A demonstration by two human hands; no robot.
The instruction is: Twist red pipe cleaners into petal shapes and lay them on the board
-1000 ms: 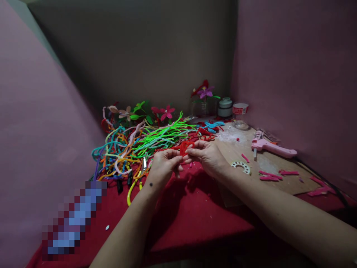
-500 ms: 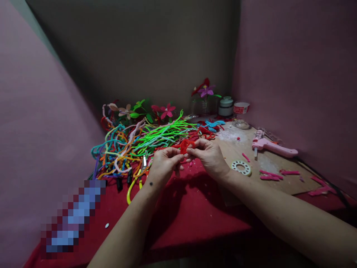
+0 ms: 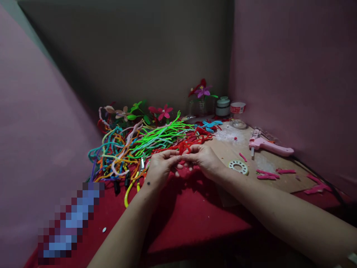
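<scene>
Between my two hands is a small looped red pipe cleaner (image 3: 184,147), its loops standing up above the fingertips. My left hand (image 3: 164,162) pinches it from the left side. From the right, my right hand (image 3: 203,158) pinches it too, and the two thumbs nearly meet. The fingers hide its lower part. Right behind the hands lie more red pipe cleaners (image 3: 199,140) and a heap of bright green pipe cleaners (image 3: 163,134). Scissors (image 3: 142,163) lie just beyond my left hand, close to yellow-handled pliers (image 3: 127,196).
A tangle of coloured pipe cleaners (image 3: 111,149) covers the left back. Pipe-cleaner flowers (image 3: 164,111) stand behind. On a brown board (image 3: 292,184) at right are a pink glue gun (image 3: 270,146), a white ring with holes (image 3: 238,167) and pink pieces (image 3: 267,174). Red cloth (image 3: 192,227) covers the table.
The red pipe cleaner has turned in my fingers, from a flat rounded shape to upright loops. My hands have come closer together. The whole view has shifted slightly.
</scene>
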